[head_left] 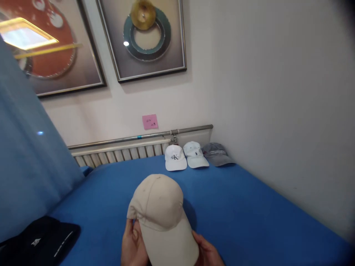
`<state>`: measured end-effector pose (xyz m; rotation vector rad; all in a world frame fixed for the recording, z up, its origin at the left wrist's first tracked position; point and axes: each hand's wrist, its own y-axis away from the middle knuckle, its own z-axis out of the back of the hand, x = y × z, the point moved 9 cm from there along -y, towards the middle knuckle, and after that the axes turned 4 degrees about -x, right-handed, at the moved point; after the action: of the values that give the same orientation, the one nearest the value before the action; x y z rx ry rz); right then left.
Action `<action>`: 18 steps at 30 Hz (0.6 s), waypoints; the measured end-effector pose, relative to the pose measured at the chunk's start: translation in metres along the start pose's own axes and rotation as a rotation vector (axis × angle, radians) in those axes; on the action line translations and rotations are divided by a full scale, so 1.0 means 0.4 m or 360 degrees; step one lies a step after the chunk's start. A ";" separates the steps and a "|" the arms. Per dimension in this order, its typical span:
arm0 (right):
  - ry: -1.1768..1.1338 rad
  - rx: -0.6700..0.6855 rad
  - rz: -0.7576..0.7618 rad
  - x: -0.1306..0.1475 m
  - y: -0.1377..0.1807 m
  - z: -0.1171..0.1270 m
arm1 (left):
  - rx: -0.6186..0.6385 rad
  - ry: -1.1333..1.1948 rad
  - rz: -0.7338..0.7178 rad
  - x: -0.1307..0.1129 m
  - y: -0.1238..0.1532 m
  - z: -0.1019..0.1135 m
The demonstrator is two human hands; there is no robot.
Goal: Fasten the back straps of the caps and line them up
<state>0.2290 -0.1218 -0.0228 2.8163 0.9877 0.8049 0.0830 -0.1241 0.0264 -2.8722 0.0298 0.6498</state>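
Observation:
A plain beige baseball cap (159, 207) is held up over the blue-covered surface (244, 210), its brim pointing down towards me. My left hand (133, 244) grips the cap at its left lower edge, with the fingers partly hidden under the crown. On the other side, my right hand (208, 251) holds the right edge of the brim, and some of its fingers are out of sight beneath it. A black cap (41, 238) with a small white emblem and white lettering on its brim lies at the lower left, apart from both hands.
At the back stand a white cap with CK letters (175, 158), a pale cap (195, 155) and a grey cap (217, 154) in a row. Behind them are a radiator (119, 154) and a metal pipe (122, 140). A blue curtain (30, 159) hangs left; a wall (277, 92) bounds the right.

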 end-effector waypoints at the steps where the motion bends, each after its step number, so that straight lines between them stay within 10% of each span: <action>1: -0.0051 -0.0033 0.0027 0.002 0.002 0.001 | 0.0007 0.0034 -0.0016 -0.003 0.003 0.000; 18: -0.0053 0.0096 0.0138 0.058 0.023 -0.033 | -0.0392 -0.0111 0.0281 0.029 0.036 0.188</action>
<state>0.2433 -0.1169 0.0012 2.9320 0.9059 0.7457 0.0605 -0.1232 -0.0478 -3.1053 0.2091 0.8404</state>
